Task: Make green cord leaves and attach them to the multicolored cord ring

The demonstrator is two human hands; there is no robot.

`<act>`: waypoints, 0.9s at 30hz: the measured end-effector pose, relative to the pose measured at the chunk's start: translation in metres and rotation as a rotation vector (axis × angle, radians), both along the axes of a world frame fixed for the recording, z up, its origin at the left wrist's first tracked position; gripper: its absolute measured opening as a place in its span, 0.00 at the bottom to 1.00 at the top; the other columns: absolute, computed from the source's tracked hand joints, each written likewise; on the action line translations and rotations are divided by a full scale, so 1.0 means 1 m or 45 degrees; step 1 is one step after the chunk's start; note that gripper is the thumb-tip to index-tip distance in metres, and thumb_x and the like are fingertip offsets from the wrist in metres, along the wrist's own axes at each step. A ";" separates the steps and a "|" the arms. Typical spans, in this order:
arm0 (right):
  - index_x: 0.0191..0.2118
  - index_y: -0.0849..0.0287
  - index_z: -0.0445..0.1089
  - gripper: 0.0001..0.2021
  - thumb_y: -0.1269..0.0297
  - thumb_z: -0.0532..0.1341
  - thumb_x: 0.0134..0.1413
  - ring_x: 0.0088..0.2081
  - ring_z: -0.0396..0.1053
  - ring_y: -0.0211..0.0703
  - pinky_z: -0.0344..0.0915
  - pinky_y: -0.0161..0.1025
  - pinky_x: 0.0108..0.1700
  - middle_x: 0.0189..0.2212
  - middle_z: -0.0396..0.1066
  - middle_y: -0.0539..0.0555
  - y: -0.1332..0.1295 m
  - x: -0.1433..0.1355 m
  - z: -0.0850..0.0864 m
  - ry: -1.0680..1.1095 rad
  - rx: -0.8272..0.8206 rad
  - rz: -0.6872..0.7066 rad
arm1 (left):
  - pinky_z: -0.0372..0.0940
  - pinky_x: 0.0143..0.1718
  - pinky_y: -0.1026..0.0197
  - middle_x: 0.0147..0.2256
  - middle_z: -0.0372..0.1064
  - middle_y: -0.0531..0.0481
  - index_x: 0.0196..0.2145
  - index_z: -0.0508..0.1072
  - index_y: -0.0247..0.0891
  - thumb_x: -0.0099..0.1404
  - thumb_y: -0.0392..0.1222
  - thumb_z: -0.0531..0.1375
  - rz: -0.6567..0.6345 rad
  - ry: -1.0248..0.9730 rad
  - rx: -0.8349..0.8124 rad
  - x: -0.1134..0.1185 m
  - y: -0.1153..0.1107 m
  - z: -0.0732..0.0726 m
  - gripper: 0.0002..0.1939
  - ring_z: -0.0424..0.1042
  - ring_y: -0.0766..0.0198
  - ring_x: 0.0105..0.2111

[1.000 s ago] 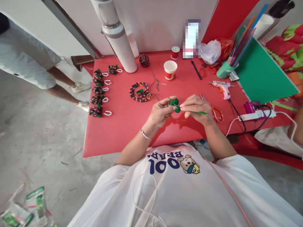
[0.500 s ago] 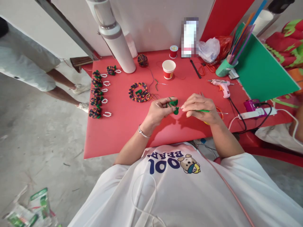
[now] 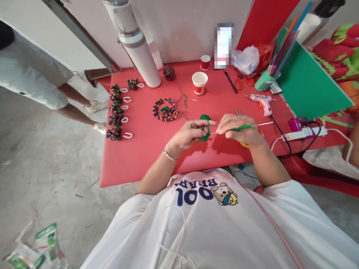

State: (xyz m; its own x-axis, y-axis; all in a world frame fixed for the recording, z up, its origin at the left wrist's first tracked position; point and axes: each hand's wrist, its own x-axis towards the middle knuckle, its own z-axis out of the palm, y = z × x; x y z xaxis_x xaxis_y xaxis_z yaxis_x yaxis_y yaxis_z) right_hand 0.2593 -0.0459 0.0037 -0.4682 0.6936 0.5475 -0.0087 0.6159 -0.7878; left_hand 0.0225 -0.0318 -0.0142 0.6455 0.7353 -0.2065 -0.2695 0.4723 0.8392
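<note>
Above the red table (image 3: 134,160), my left hand (image 3: 187,133) pinches a small green crochet piece (image 3: 206,136), with green yarn running over the outstretched index finger. My right hand (image 3: 238,129) is closed on a crochet hook (image 3: 242,127) with a green grip, held like a pen. Its thin tip reaches the edge of the green piece. Behind the hands lies a multicoloured braided ring (image 3: 155,112) with a bit of green inside. A multicoloured yarn ball (image 3: 169,72) rests farther back. Scissors with yellow handles (image 3: 245,145) are partly hidden beneath my right hand.
Several crocheted flowers with bead loops (image 3: 113,132) line the left edge. A white flask (image 3: 144,63), paper cup (image 3: 199,83), thread spool (image 3: 205,62) and phone (image 3: 223,46) stand behind. Rightward are a pink glue gun (image 3: 263,102), power strip (image 3: 304,133) and green board (image 3: 305,80). Another person's legs (image 3: 74,108) show at left.
My left hand has turned, its index finger now stretched rightward, and the green piece hangs more upright. The hook has tilted, its back end higher, still in my right hand.
</note>
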 end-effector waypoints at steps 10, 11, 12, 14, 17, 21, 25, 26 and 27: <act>0.34 0.51 0.83 0.17 0.43 0.70 0.59 0.31 0.77 0.41 0.76 0.42 0.38 0.30 0.80 0.52 0.004 -0.015 -0.038 0.368 -0.328 -0.040 | 0.45 0.19 0.66 0.25 0.68 0.54 0.44 0.86 0.34 0.48 0.36 0.72 0.037 -0.078 0.014 0.004 -0.002 0.001 0.23 0.56 0.76 0.18; 0.33 0.51 0.82 0.18 0.41 0.71 0.58 0.31 0.77 0.41 0.76 0.42 0.38 0.30 0.80 0.52 0.003 -0.021 -0.045 0.419 -0.340 -0.094 | 0.45 0.19 0.66 0.26 0.69 0.54 0.45 0.86 0.35 0.47 0.36 0.73 0.094 -0.081 0.026 0.005 -0.003 0.001 0.24 0.57 0.76 0.18; 0.33 0.50 0.82 0.18 0.40 0.71 0.56 0.32 0.77 0.41 0.76 0.42 0.37 0.31 0.80 0.51 0.001 -0.027 -0.051 0.466 -0.337 -0.154 | 0.45 0.19 0.67 0.26 0.69 0.54 0.46 0.85 0.35 0.47 0.36 0.74 0.154 -0.076 0.040 0.007 -0.004 0.001 0.25 0.57 0.76 0.19; 0.34 0.49 0.82 0.20 0.37 0.71 0.54 0.35 0.79 0.43 0.78 0.43 0.38 0.34 0.81 0.52 -0.004 -0.040 -0.061 0.491 -0.275 -0.347 | 0.45 0.19 0.67 0.27 0.70 0.55 0.48 0.84 0.36 0.47 0.37 0.76 0.263 -0.051 0.070 0.011 -0.005 0.000 0.28 0.57 0.77 0.18; 0.38 0.47 0.83 0.17 0.39 0.71 0.56 0.41 0.80 0.45 0.79 0.46 0.44 0.41 0.82 0.52 -0.011 -0.051 -0.071 0.421 -0.118 -0.656 | 0.45 0.19 0.66 0.26 0.73 0.54 0.50 0.84 0.36 0.48 0.40 0.78 0.373 -0.010 0.110 0.014 -0.006 -0.005 0.29 0.58 0.76 0.19; 0.41 0.46 0.83 0.15 0.42 0.69 0.61 0.42 0.81 0.45 0.79 0.46 0.44 0.41 0.82 0.52 -0.014 -0.050 -0.073 0.383 -0.039 -0.739 | 0.47 0.20 0.66 0.27 0.74 0.51 0.50 0.83 0.33 0.48 0.41 0.78 0.475 -0.015 0.127 0.017 -0.009 -0.009 0.30 0.62 0.74 0.20; 0.40 0.47 0.83 0.14 0.43 0.68 0.61 0.43 0.81 0.46 0.79 0.47 0.46 0.40 0.83 0.52 -0.013 -0.044 -0.068 0.295 0.025 -0.721 | 0.47 0.19 0.66 0.27 0.73 0.54 0.48 0.84 0.35 0.48 0.41 0.78 0.514 -0.045 0.079 0.018 -0.011 -0.007 0.28 0.58 0.76 0.19; 0.40 0.47 0.83 0.14 0.43 0.68 0.62 0.42 0.81 0.46 0.79 0.47 0.46 0.39 0.83 0.52 -0.013 -0.044 -0.066 0.285 0.035 -0.718 | 0.47 0.19 0.66 0.27 0.73 0.54 0.48 0.84 0.36 0.48 0.41 0.79 0.515 -0.054 0.070 0.019 -0.011 -0.006 0.28 0.58 0.76 0.19; 0.40 0.47 0.83 0.14 0.43 0.68 0.62 0.42 0.81 0.46 0.79 0.47 0.46 0.39 0.83 0.52 -0.013 -0.044 -0.065 0.281 0.037 -0.712 | 0.46 0.19 0.66 0.27 0.72 0.55 0.48 0.84 0.36 0.47 0.41 0.79 0.512 -0.061 0.065 0.019 -0.011 -0.006 0.28 0.59 0.76 0.19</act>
